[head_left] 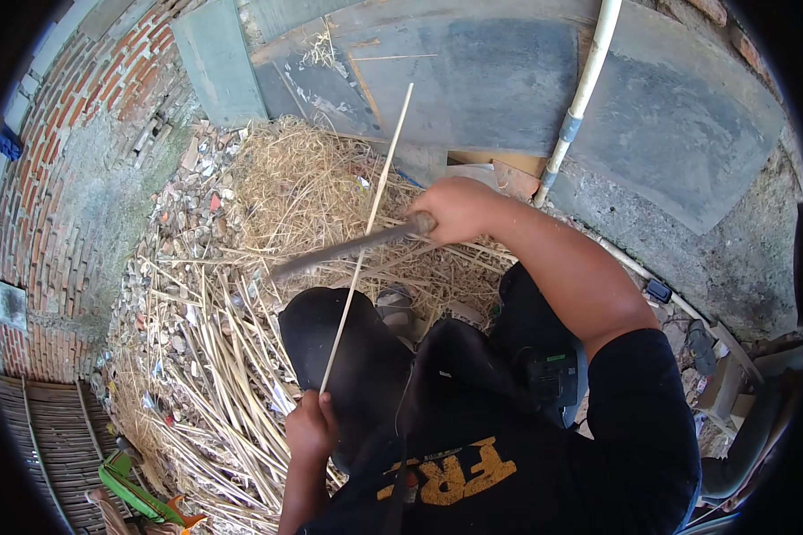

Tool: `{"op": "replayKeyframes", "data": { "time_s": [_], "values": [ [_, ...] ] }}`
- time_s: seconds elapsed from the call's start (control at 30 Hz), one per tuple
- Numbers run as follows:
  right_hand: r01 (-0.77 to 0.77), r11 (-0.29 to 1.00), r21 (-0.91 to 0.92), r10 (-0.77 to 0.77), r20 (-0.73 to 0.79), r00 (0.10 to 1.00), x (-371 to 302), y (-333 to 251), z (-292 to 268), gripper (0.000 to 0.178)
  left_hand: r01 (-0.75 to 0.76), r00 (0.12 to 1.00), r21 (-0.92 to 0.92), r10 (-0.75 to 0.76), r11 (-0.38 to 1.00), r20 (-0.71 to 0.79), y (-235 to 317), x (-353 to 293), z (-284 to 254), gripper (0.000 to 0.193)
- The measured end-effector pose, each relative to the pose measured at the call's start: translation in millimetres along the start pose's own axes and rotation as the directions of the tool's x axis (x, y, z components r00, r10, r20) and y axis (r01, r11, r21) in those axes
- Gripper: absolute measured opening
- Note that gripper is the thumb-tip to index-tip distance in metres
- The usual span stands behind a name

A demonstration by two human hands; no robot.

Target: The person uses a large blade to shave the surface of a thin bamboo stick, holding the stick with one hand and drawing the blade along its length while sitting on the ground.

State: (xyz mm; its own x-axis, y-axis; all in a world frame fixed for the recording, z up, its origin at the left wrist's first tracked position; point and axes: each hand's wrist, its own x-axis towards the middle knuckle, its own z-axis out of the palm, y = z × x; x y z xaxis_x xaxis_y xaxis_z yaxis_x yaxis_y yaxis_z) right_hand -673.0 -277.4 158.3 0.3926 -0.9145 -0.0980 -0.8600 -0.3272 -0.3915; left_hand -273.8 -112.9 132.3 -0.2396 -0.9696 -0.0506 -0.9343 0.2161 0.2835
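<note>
A long, thin pale bamboo strip [376, 201] rises at a slant in front of me, its lower end gripped in my left hand [311, 427] beside my dark-clad knee. My right hand [455, 210] is closed around the handle of a machete [352, 250]. The dark blade points left and crosses the strip around its middle; whether the two touch I cannot tell. A heap of fine shavings [299, 192] lies beyond the blade. Many cut strips [227, 366] are piled on the ground to the left of my legs.
A brick wall [53, 214] stands on the left, and grey panels [509, 85] lean along the far side. A white pipe [584, 89] runs up at the right. Rubble [192, 232] covers the ground. A green object [138, 490] lies at lower left beside a slatted panel [49, 446].
</note>
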Motion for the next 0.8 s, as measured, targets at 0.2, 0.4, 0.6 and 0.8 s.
{"op": "replayKeyframes", "data": {
  "time_s": [0.2, 0.4, 0.6, 0.8],
  "values": [
    [-0.153, 0.978, 0.143, 0.169, -0.113, 0.979, 4, 32, 1, 0.018, 0.001, 1.000, 0.021, 0.000, 1.000, -0.016, 5, -2, -4, 0.031],
    [-0.054, 0.999, -0.005, 0.054, -0.042, 0.998, -7, 5, -12, 0.023, -0.050, 0.994, 0.039, 0.053, 0.998, -0.093, 0, -4, 4, 0.025],
    [-0.210, 0.974, 0.080, 0.218, -0.099, 0.971, -5, 28, -10, 0.017, -0.044, 0.997, 0.011, 0.045, 0.999, -0.062, 4, -2, -2, 0.030],
    [-0.085, 0.996, -0.005, 0.086, 0.107, 0.991, -7, 4, -10, 0.024, 0.002, 0.999, 0.032, 0.000, 0.999, -0.049, 9, -4, -7, 0.031]
  ]
}}
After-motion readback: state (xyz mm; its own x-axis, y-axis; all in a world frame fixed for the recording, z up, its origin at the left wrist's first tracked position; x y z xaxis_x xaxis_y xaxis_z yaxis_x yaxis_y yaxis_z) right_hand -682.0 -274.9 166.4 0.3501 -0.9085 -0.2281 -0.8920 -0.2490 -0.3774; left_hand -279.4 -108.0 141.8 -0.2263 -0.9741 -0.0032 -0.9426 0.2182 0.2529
